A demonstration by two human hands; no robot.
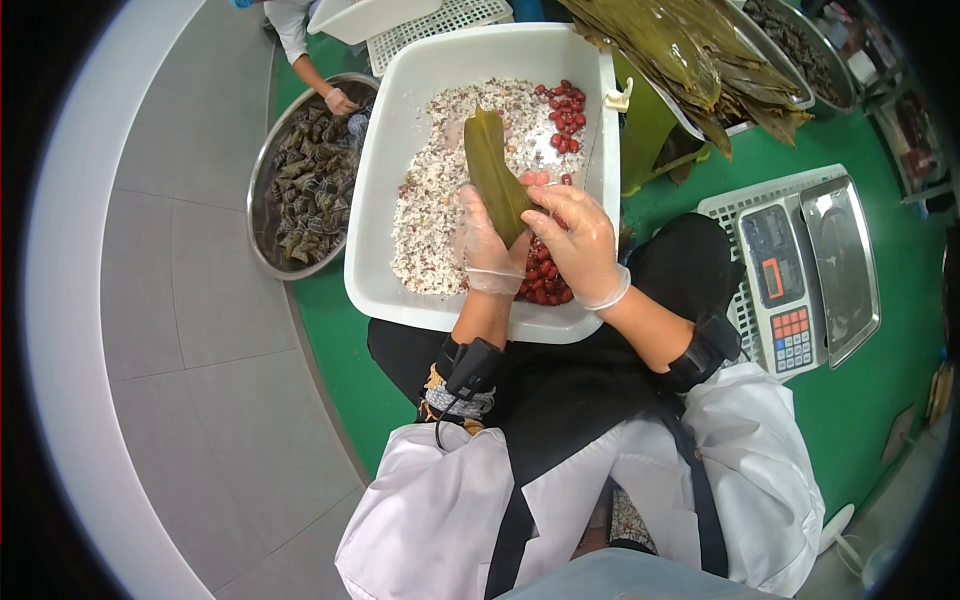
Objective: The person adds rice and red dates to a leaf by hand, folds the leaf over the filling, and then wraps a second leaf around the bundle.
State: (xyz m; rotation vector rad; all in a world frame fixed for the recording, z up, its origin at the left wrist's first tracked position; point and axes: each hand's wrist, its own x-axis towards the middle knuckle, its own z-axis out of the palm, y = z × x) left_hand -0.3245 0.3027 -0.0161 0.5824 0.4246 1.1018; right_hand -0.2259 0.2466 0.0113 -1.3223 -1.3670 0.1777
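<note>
My left hand (488, 238), in a clear glove, holds the lower left side of a long green leaf (490, 165). The leaf is folded or curled at its lower end and its tip points up and away. From the right, my right hand (575, 235), also gloved, grips the leaf's lower right edge with bent fingers. Both hands are above a white tub (357, 250) holding a white grain mix (425, 235). Red dates (568, 125) lie along the tub's right side, and more are under my hands. Whether anything is inside the leaf is hidden.
At the left, a co-worker's gloved hand (340, 101) reaches into a metal bowl (258, 215) of wrapped leaf bundles (310, 195). Stacked leaves (665, 50) lie at the upper right. A scale (790, 285) rests on a white basket (735, 206) to the right.
</note>
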